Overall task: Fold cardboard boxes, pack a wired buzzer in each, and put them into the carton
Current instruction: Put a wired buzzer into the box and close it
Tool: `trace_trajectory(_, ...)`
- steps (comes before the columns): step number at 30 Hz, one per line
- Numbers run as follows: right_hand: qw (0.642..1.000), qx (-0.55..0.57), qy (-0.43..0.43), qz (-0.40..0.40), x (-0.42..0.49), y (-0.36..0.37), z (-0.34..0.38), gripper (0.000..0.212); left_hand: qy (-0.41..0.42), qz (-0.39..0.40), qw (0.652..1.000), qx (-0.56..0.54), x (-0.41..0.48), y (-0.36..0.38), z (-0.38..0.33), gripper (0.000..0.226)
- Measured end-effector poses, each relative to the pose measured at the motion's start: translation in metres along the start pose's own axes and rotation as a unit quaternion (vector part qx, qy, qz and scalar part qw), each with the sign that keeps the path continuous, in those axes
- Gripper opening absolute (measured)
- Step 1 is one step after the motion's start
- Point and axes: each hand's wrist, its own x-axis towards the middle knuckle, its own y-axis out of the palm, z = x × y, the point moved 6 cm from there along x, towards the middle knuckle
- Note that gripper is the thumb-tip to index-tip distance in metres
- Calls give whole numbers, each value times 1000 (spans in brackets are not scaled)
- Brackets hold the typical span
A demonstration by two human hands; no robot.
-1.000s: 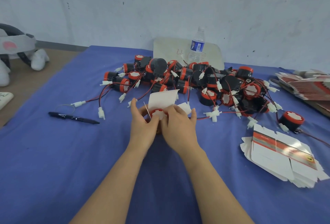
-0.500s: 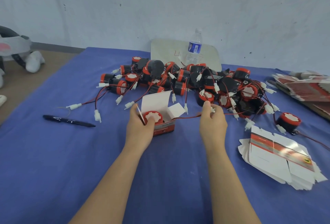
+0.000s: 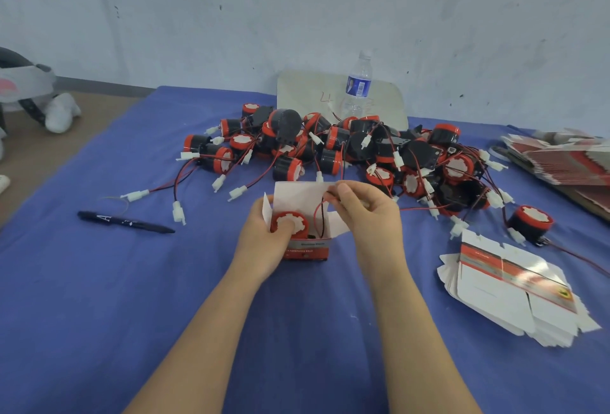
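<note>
A small red-and-white cardboard box point(image 3: 308, 248) stands open on the blue cloth at the centre. Inside it sits a red-topped buzzer point(image 3: 290, 223). My left hand point(image 3: 264, 242) grips the box's left side, thumb pressing on the buzzer's top. My right hand point(image 3: 366, 212) pinches the buzzer's red and black wire point(image 3: 318, 215) above the box, and the wire loops down into it. The box's white lid flap point(image 3: 297, 194) stands upright behind. A heap of loose wired buzzers point(image 3: 346, 152) lies beyond the box.
A stack of flat unfolded boxes point(image 3: 505, 288) lies at the right, another pile point(image 3: 561, 159) at the far right edge. A black pen point(image 3: 125, 222) lies at the left. A water bottle point(image 3: 358, 86) stands on a white board behind the heap.
My right hand pulled away to the right with the wire, then came back over the box, feeding the wire into it. My left hand stayed on the box and buzzer.
</note>
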Motion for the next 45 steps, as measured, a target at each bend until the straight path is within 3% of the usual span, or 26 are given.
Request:
trace_trajectory(4,973,-201,-107,-46,-7,6,7,11,2,-9,1000,1,-1,-1,0,29)
trace_trajectory(8,943,-293,-135,-87,-7,-3,8,18,-1,-16,1000,7,-1,-1,0,26)
trace_trajectory(10,959,-247,-106,-84,-2,-10,12,22,-4,-32,999,9,-2,-3,-1,36)
trace_trajectory(13,992,-97,-31,-72,4,-23,12,23,12,-76,995,57,-5,-9,-5,78)
trace_trajectory(14,994,-86,-13,-72,5,-27,11,24,38,-99,991,82,-8,-10,-10,84)
trace_trajectory(16,982,-168,-5,-84,7,-35,11,23,120,-157,968,156,-20,-11,-26,84)
trace_trajectory(18,957,-270,-35,-100,7,-39,17,20,250,-215,919,217,-37,-8,-48,71)
trace_trajectory(20,945,-304,-63,-106,6,-39,23,16,359,-200,881,233,-49,5,-62,50)
trace_trajectory(21,942,-310,-70,-103,6,-38,24,13,379,-156,880,239,-50,14,-63,42)
trace_trajectory(23,948,-296,-80,-79,6,-34,27,7,340,-58,905,248,-46,30,-56,36)
trace_trajectory(25,969,-228,-92,-38,5,-28,29,12,294,-15,921,254,-41,36,-46,34)
trace_trajectory(29,984,-144,-100,14,4,-18,29,16,274,-11,925,263,-31,34,-41,21)
trace_trajectory(35,987,-133,-66,-68,3,-17,16,16,255,0,940,228,-31,34,-37,28)
trace_trajectory(38,979,-176,-74,-66,0,-12,16,17,262,-9,941,214,-31,33,-37,18)
trace_trajectory(40,949,-290,-111,-49,-2,-6,19,14,235,-26,952,196,-28,30,-36,17)
trace_trajectory(42,886,-432,-161,-44,-4,-2,23,22,207,-50,961,177,-26,24,-34,16)
trace_trajectory(45,829,-534,-167,-29,-5,2,29,29,185,-66,968,154,-25,21,-32,14)
